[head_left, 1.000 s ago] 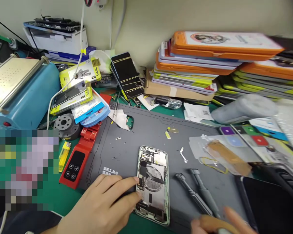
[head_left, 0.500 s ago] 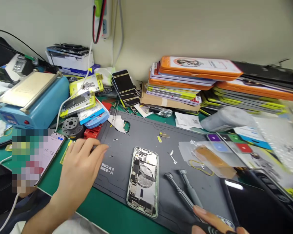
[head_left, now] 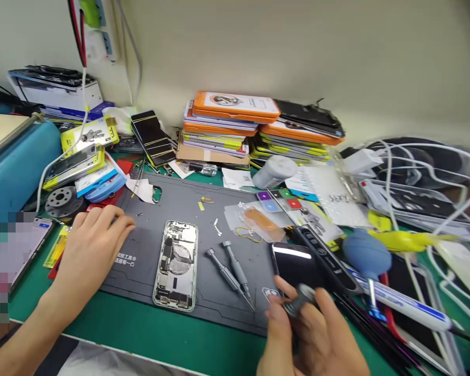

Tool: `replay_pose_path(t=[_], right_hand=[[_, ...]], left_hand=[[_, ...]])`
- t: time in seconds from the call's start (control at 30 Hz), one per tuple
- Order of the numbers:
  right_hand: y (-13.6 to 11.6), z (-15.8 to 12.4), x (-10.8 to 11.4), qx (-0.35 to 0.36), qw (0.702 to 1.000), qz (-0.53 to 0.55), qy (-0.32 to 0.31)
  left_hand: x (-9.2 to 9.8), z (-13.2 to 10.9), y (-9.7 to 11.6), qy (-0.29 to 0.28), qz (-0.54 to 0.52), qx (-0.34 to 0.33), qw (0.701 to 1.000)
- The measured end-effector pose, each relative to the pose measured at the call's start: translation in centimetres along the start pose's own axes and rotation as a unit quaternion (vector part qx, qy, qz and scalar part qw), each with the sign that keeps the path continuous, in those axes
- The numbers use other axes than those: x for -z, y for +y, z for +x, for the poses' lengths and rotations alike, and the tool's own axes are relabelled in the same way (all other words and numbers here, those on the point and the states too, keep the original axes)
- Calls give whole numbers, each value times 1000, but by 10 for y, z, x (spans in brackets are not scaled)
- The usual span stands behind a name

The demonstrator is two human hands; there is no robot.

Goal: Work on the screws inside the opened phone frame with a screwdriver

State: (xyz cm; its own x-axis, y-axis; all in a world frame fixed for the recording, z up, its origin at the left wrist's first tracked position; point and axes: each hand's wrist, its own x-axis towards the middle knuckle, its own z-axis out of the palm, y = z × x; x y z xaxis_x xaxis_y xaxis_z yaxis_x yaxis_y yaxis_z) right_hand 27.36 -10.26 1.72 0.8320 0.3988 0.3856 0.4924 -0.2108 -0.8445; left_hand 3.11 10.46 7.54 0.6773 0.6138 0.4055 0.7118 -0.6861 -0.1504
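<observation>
My left hand (head_left: pixel 94 243) hovers at the left edge of the dark grey work mat (head_left: pixel 141 284). Its fingers are curled together, and whatever they may hold is hidden. An opened phone (head_left: pixel 176 266), its inner parts showing, lies to the right of that hand. My right hand (head_left: pixel 315 339) is closed round a dark grey screwdriver (head_left: pixel 300 301); only the rounded handle end shows, blurred. Two more grey screwdrivers, a nearer one (head_left: pixel 225 271) and a farther one (head_left: pixel 237 266), rest on the mat between the phone and my right hand. A black phone screen (head_left: pixel 297 266) lies just beyond that hand.
Boxes are stacked (head_left: pixel 235 107) by the wall. A blue machine (head_left: pixel 27 167) stands at the left near a lit phone (head_left: pixel 31 250). At the right are a blue air blower (head_left: pixel 367 253), a white pen-like tool (head_left: pixel 407 300) and white cables (head_left: pixel 389 177).
The view has swung to the right. My right hand has come off the two screwdrivers' handles and now shows more fully, gripping a grey handle. My left hand keeps its curled shape.
</observation>
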Motion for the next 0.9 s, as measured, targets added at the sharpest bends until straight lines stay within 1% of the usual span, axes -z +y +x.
replay_pose_path(t=[0.03, 0.1, 0.13, 0.17, 0.23, 0.27, 0.33, 0.4, 0.47, 0.53, 0.57, 0.6, 0.67, 0.73, 0.77, 0.83, 0.9], right_hand=[[1, 7, -2, 27, 999, -40, -3], [2, 21, -7, 105, 988, -101, -49], [2, 27, -10, 147, 978, -129, -73], [2, 33, -13, 188, 965, -157, -95], [2, 40, -18, 243, 940, -207, -119], [2, 41, -20, 257, 932, -223, -125], [2, 41, -23, 272, 923, -240, -129], [0, 40, -24, 291, 919, -237, -119], [-2, 38, -24, 321, 913, -222, -116], [-6, 38, -26, 350, 904, -212, -127], [-8, 38, -28, 364, 895, -217, -139], [-10, 38, -30, 378, 885, -225, -152], [-13, 37, -34, 399, 868, -241, -171], [-16, 34, -36, 406, 864, -244, -172], [-17, 32, -36, 404, 868, -240, -164], [-19, 25, -33, 374, 893, -208, -136], [-20, 15, -29, 295, 936, -155, -115]], left_hand=[[2, -2, 0, 15, -26, 14, 999], [7, -8, 2, 45, -110, 57, 991], [10, -12, 5, 51, -167, 80, 981], [12, -17, 8, 45, -227, 102, 968], [14, -29, 17, 12, -336, 132, 932], [14, -36, 23, -4, -386, 148, 910], [11, -49, 34, -27, -471, 192, 861], [7, -61, 43, -44, -524, 226, 820], [3, -70, 47, -76, -555, 241, 793], [0, -74, 48, -106, -575, 230, 778], [-1, -75, 47, -113, -579, 216, 778], [-1, -74, 47, -115, -577, 196, 784], [0, -70, 47, -102, -555, 145, 813], [3, -65, 48, -71, -524, 92, 844], [4, -63, 48, -59, -511, 72, 854], [6, -60, 49, -48, -499, 58, 863], [6, -59, 49, -54, -503, 65, 860]])
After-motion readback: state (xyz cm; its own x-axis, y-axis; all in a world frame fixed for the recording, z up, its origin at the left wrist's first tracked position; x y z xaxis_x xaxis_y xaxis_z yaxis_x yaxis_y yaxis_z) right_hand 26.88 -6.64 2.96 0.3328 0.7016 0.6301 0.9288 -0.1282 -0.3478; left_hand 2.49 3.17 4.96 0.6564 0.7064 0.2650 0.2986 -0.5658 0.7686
